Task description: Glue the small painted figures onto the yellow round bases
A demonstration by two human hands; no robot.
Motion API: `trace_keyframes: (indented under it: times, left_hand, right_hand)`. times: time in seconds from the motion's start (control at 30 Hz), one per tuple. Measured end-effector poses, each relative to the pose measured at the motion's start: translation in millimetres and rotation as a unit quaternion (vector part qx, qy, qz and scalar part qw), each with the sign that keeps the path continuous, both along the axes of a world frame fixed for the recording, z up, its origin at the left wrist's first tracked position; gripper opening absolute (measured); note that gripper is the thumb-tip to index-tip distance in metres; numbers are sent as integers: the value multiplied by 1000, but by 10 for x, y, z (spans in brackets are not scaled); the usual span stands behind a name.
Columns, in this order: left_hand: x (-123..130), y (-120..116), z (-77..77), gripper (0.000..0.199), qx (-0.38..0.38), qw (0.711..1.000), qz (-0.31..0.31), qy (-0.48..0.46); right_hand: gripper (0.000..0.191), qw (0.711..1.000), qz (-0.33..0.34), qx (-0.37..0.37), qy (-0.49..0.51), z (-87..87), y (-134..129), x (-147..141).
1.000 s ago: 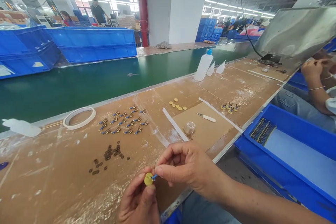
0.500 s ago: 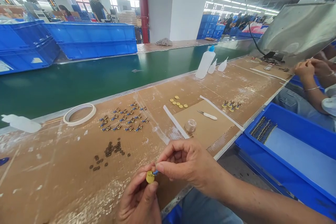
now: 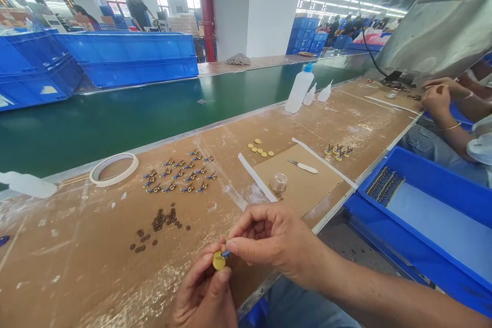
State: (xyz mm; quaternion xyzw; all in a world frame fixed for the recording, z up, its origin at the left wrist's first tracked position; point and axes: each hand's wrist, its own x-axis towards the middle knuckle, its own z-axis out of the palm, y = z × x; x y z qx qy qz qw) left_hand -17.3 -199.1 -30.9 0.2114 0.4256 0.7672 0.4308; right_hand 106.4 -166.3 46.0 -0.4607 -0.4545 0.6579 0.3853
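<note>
- The left hand (image 3: 205, 294) pinches one small yellow disc (image 3: 219, 261) between thumb and finger, low down at the near edge of the tabletop (image 3: 77, 266).
- The right hand (image 3: 269, 243) is closed tight on a tiny blue part (image 3: 226, 254) and holds it right against the disc. It looks like the two are being joined — this one is not done yet.
- Just past the hands lies a loose pile of little dark rings (image 3: 161, 223). There are too many, and they are too small, to count well — more than a dozen, I think. They look like parts waiting their turn.
- Further on sit neat rows of small blue-and-gold pieces (image 3: 179, 174), about sixteen in three rows. These look finished.
- To their right is one small clear cup (image 3: 278, 183), one white-handled tool (image 3: 303, 166), and about six spare yellow discs (image 3: 260, 149). So at least six more look left to make.
- Left of the rows lies one ring of tape (image 3: 114, 168).
- A second small bunch of blue-and-gold pieces (image 3: 337, 151) sits to the right, about five.
- One blue tray (image 3: 453, 189) at the right holds a row of dark parts.
- Far back stand three white squeeze bottles (image 3: 300, 89), by the green belt (image 3: 134, 118).
- Another person's hands (image 3: 438, 97) work at the far right.
</note>
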Motion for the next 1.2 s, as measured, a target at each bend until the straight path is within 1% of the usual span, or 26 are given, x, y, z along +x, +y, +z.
trace_keyframes:
  times: [0.23,0.4,0.67,0.87,1.07,1.2]
  left_hand:
    - [-8,13,21,39,-26,999,9,-18]
    - [-6,19,16,39,-33,999,9,-17]
    - [-19,9,15,37,-32,999,-4,-6]
    - [-8,15,9,38,-32,999,11,-10]
    - [-14,16,-4,39,-39,999,-1,-4]
    - [-62,-5,-75,36,-40,999,-18,3]
  right_hand:
    - [19,1000,0,7,3,-18,1,-7]
    - [18,1000,4,17,-18,-33,-7,-3]
    - [19,1000,4,-5,-5,-17,6,-3]
    - [19,999,8,22,-38,-55,-7,6]
    - [19,995,12,48,-82,-34,-16,0]
    - [12,995,20,59,-83,-2,-15,4]
